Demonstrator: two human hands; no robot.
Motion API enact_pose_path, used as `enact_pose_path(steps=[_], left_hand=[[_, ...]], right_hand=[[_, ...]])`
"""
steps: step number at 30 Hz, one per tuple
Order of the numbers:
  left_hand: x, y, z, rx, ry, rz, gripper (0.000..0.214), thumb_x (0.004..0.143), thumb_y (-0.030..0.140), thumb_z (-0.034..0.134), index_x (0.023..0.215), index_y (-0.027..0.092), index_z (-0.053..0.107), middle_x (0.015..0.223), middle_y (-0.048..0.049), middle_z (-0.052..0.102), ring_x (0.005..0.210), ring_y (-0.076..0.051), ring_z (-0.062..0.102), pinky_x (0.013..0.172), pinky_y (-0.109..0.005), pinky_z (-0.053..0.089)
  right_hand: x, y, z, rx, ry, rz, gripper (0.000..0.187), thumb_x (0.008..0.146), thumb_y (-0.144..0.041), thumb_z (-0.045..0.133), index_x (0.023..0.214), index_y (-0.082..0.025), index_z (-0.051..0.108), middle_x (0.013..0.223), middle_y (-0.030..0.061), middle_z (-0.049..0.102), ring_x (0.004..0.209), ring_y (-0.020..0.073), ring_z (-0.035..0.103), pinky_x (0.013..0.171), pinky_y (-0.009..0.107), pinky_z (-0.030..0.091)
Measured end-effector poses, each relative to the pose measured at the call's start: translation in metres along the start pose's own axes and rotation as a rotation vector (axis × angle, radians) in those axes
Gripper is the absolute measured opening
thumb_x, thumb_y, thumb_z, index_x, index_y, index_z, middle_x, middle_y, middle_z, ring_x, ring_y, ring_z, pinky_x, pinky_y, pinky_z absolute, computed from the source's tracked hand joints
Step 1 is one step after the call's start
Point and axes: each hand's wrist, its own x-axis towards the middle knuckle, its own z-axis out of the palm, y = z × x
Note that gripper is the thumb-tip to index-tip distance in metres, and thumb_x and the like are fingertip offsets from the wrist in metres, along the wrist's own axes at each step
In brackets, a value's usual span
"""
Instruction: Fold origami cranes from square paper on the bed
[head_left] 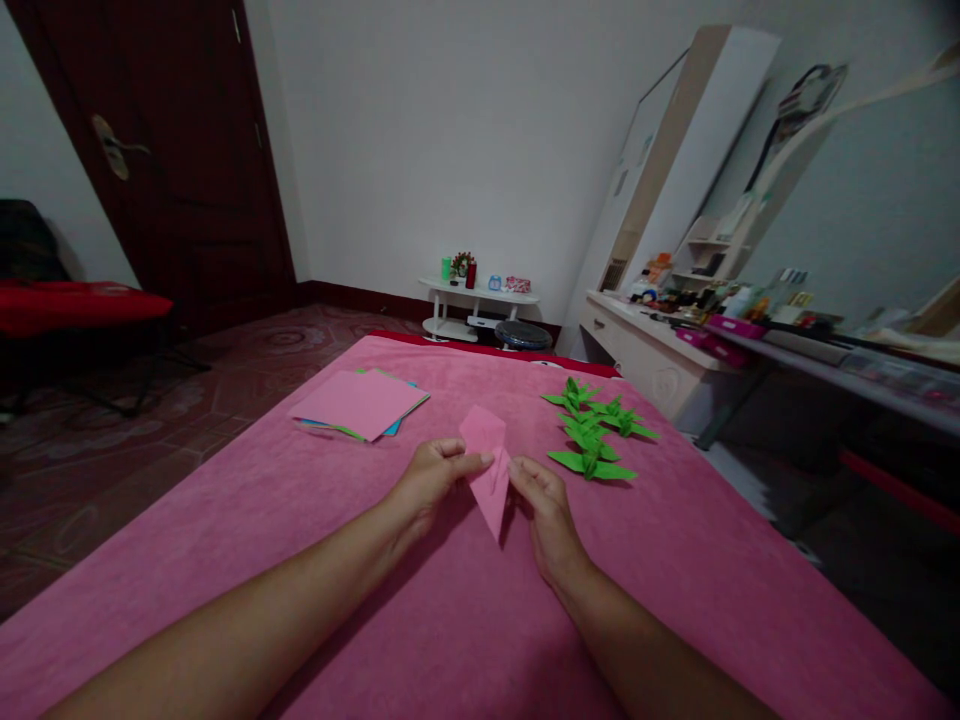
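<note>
Between my two hands is a partly folded sheet of pink origami paper [486, 432], kite-shaped with a long point toward me. My left hand [439, 475] pinches its left edge, the thumb lying across the face of the paper. On the opposite edge, my right hand [541, 500] grips the paper between thumb and fingers; some of those fingers are hidden. To the right lie several folded green paper cranes [591, 462] grouped close together. A stack of coloured square paper [360, 402], pink on top with green and blue edges showing, rests to the left.
A pink cloth [375, 620] covers the table under my hands. Beyond its far edge stands a low white shelf [480, 292] with small items. A cluttered white dressing table [645, 335] is on the right, and a red chair [82, 305] on the left.
</note>
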Motion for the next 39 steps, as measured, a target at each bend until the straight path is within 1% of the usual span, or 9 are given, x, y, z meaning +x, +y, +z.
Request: enact_pose_path(steps=[3, 6, 13, 17, 20, 25, 28, 33, 39], left_hand=[[0.001, 0.003, -0.001, -0.017, 0.035, -0.003, 0.027, 0.052, 0.022, 0.081, 0.057, 0.012, 0.056, 0.052, -0.0002, 0.057, 0.046, -0.010, 0.052, 0.050, -0.023, 0.038], [0.000, 0.006, 0.000, -0.033, 0.050, 0.001, 0.032, 0.051, 0.021, 0.082, 0.052, 0.013, 0.051, 0.045, 0.0034, 0.050, 0.041, -0.006, 0.045, 0.045, -0.020, 0.033], [0.003, 0.003, -0.005, -0.003, 0.020, -0.018, 0.031, 0.051, 0.024, 0.082, 0.056, 0.013, 0.054, 0.048, 0.0027, 0.053, 0.043, -0.006, 0.046, 0.046, -0.019, 0.033], [0.006, 0.000, -0.009, 0.031, 0.014, -0.010, 0.032, 0.050, 0.026, 0.082, 0.057, 0.012, 0.054, 0.050, 0.0018, 0.053, 0.044, -0.007, 0.046, 0.045, -0.020, 0.031], [0.004, 0.000, -0.007, 0.036, 0.025, 0.001, 0.033, 0.050, 0.027, 0.082, 0.056, 0.013, 0.053, 0.050, 0.0016, 0.054, 0.043, -0.007, 0.045, 0.045, -0.021, 0.029], [-0.002, 0.004, 0.002, 0.088, 0.102, 0.049, 0.039, 0.048, 0.029, 0.083, 0.049, 0.014, 0.047, 0.043, 0.0052, 0.044, 0.039, -0.005, 0.036, 0.042, -0.021, 0.023], [-0.003, 0.004, 0.005, 0.093, 0.105, 0.085, 0.044, 0.046, 0.030, 0.084, 0.047, 0.015, 0.042, 0.043, 0.0066, 0.040, 0.039, -0.004, 0.034, 0.042, -0.021, 0.021], [-0.003, 0.000, 0.005, 0.129, 0.126, 0.112, 0.048, 0.045, 0.032, 0.083, 0.046, 0.016, 0.038, 0.043, 0.0078, 0.036, 0.040, -0.003, 0.030, 0.043, -0.022, 0.018], [-0.005, -0.002, 0.005, 0.143, 0.121, 0.129, 0.042, 0.048, 0.033, 0.082, 0.048, 0.014, 0.045, 0.045, 0.0054, 0.043, 0.042, -0.005, 0.036, 0.044, -0.022, 0.022]], right_hand=[[-0.001, 0.003, 0.000, 0.015, -0.051, 0.029, 0.022, 0.079, -0.034, 0.059, 0.068, -0.015, 0.057, 0.062, -0.0016, 0.047, 0.058, 0.0105, 0.039, 0.054, 0.022, 0.030], [0.000, 0.004, -0.002, 0.017, -0.073, 0.036, 0.022, 0.078, -0.032, 0.061, 0.065, -0.015, 0.057, 0.062, -0.0018, 0.046, 0.059, 0.0106, 0.039, 0.055, 0.022, 0.030], [0.005, 0.007, -0.007, -0.073, -0.080, 0.025, 0.022, 0.074, -0.031, 0.065, 0.062, -0.014, 0.060, 0.060, -0.0020, 0.047, 0.059, 0.0106, 0.039, 0.055, 0.023, 0.030], [0.005, 0.004, -0.005, -0.156, -0.029, -0.010, 0.026, 0.072, -0.032, 0.066, 0.055, -0.014, 0.056, 0.056, -0.0035, 0.043, 0.055, 0.0094, 0.036, 0.052, 0.022, 0.028], [0.003, 0.002, -0.002, -0.218, 0.025, -0.032, 0.026, 0.073, -0.032, 0.064, 0.055, -0.015, 0.056, 0.054, -0.0039, 0.041, 0.054, 0.0093, 0.035, 0.050, 0.022, 0.027], [-0.001, 0.002, 0.001, -0.286, 0.114, -0.041, 0.028, 0.073, -0.034, 0.063, 0.054, -0.016, 0.055, 0.051, -0.0048, 0.040, 0.050, 0.0092, 0.033, 0.047, 0.022, 0.027], [-0.002, 0.004, 0.002, -0.302, 0.147, -0.026, 0.028, 0.072, -0.035, 0.062, 0.054, -0.016, 0.053, 0.051, -0.0051, 0.038, 0.050, 0.0091, 0.032, 0.047, 0.022, 0.026], [-0.003, 0.005, 0.004, -0.301, 0.168, -0.006, 0.030, 0.074, -0.035, 0.060, 0.053, -0.017, 0.048, 0.053, -0.0047, 0.036, 0.052, 0.0094, 0.031, 0.048, 0.022, 0.025], [-0.004, 0.007, 0.004, -0.303, 0.165, -0.004, 0.031, 0.074, -0.033, 0.060, 0.052, -0.017, 0.044, 0.052, -0.0055, 0.034, 0.051, 0.0088, 0.030, 0.047, 0.022, 0.024]])
